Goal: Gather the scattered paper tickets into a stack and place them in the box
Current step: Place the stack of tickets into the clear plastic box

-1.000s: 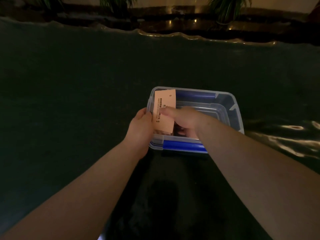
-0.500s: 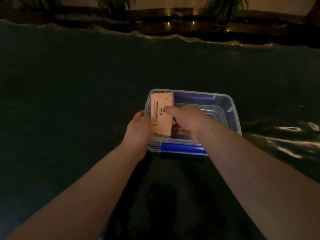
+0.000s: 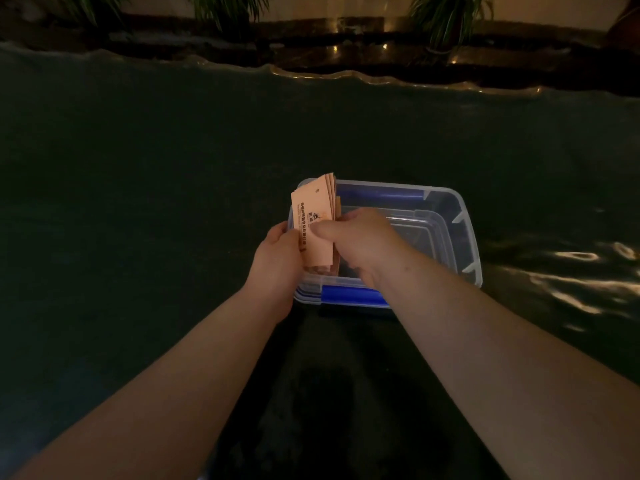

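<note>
A stack of pale orange paper tickets (image 3: pixel 313 216) with dark print stands upright over the left end of a clear plastic box (image 3: pixel 465 237) that has blue clips. My left hand (image 3: pixel 277 261) grips the stack's left edge from outside the box wall. My right hand (image 3: pixel 360 240) pinches its right side, thumb on the front ticket, fingers reaching down into the box. The tickets fan slightly at the top. The stack's lower end is hidden behind my hands.
The box sits on a dark, dim table surface (image 3: pixel 138 202) covered by a glossy wrinkled sheet with light glints at the right (image 3: pixel 575 258). Potted plants (image 3: pixel 446 15) and a dark ledge lie beyond the far edge.
The tickets now show as a slightly fanned stack, tilted a little left and raised higher above the box rim. Both hands stay on them at the box's left end.
</note>
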### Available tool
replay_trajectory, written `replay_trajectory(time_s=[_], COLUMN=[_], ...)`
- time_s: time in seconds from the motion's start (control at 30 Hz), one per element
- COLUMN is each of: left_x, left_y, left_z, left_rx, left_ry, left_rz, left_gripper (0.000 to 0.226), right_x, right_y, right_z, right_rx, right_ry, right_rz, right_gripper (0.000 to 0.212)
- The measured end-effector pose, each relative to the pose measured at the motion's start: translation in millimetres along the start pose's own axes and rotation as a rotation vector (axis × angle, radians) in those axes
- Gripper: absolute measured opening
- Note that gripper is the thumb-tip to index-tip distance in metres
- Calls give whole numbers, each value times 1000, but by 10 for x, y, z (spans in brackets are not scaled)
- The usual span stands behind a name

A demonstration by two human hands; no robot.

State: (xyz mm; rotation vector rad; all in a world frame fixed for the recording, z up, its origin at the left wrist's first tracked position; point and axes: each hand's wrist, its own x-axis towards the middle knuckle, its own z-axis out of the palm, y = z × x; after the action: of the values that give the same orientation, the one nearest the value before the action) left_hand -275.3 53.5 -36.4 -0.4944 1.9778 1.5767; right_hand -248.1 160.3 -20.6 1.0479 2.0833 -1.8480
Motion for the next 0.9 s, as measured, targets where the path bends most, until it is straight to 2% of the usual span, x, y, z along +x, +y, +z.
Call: replay_trajectory(time_s=[0.1,0.23,0.37,0.47,0.67,0.9], left_x=[32,91,125,163,211,245], left_y=[-13,-48,-63,-110,-129,-145], left_z=[-8,-6,2,28,39,24], left_rx=[62,175,107,184,216,157], left_ry=[5,11,25,49,62,47], left_rz=[12,69,33,89,100,81], left_gripper=[39,36,34,37,34,32], right_x=[-22,-106,-50,67,183,154], right_y=[-35,-2,129,166,127,133], right_z=[-61,-536,-805,-720,-436,-320], right_rx=[9,-23,-69,-124,-308,-392], right_ry=[30,65,137,97,-1,-42], right_rz=[25,65,222,255,202,171], right_gripper=[29,13,23,19,8,25])
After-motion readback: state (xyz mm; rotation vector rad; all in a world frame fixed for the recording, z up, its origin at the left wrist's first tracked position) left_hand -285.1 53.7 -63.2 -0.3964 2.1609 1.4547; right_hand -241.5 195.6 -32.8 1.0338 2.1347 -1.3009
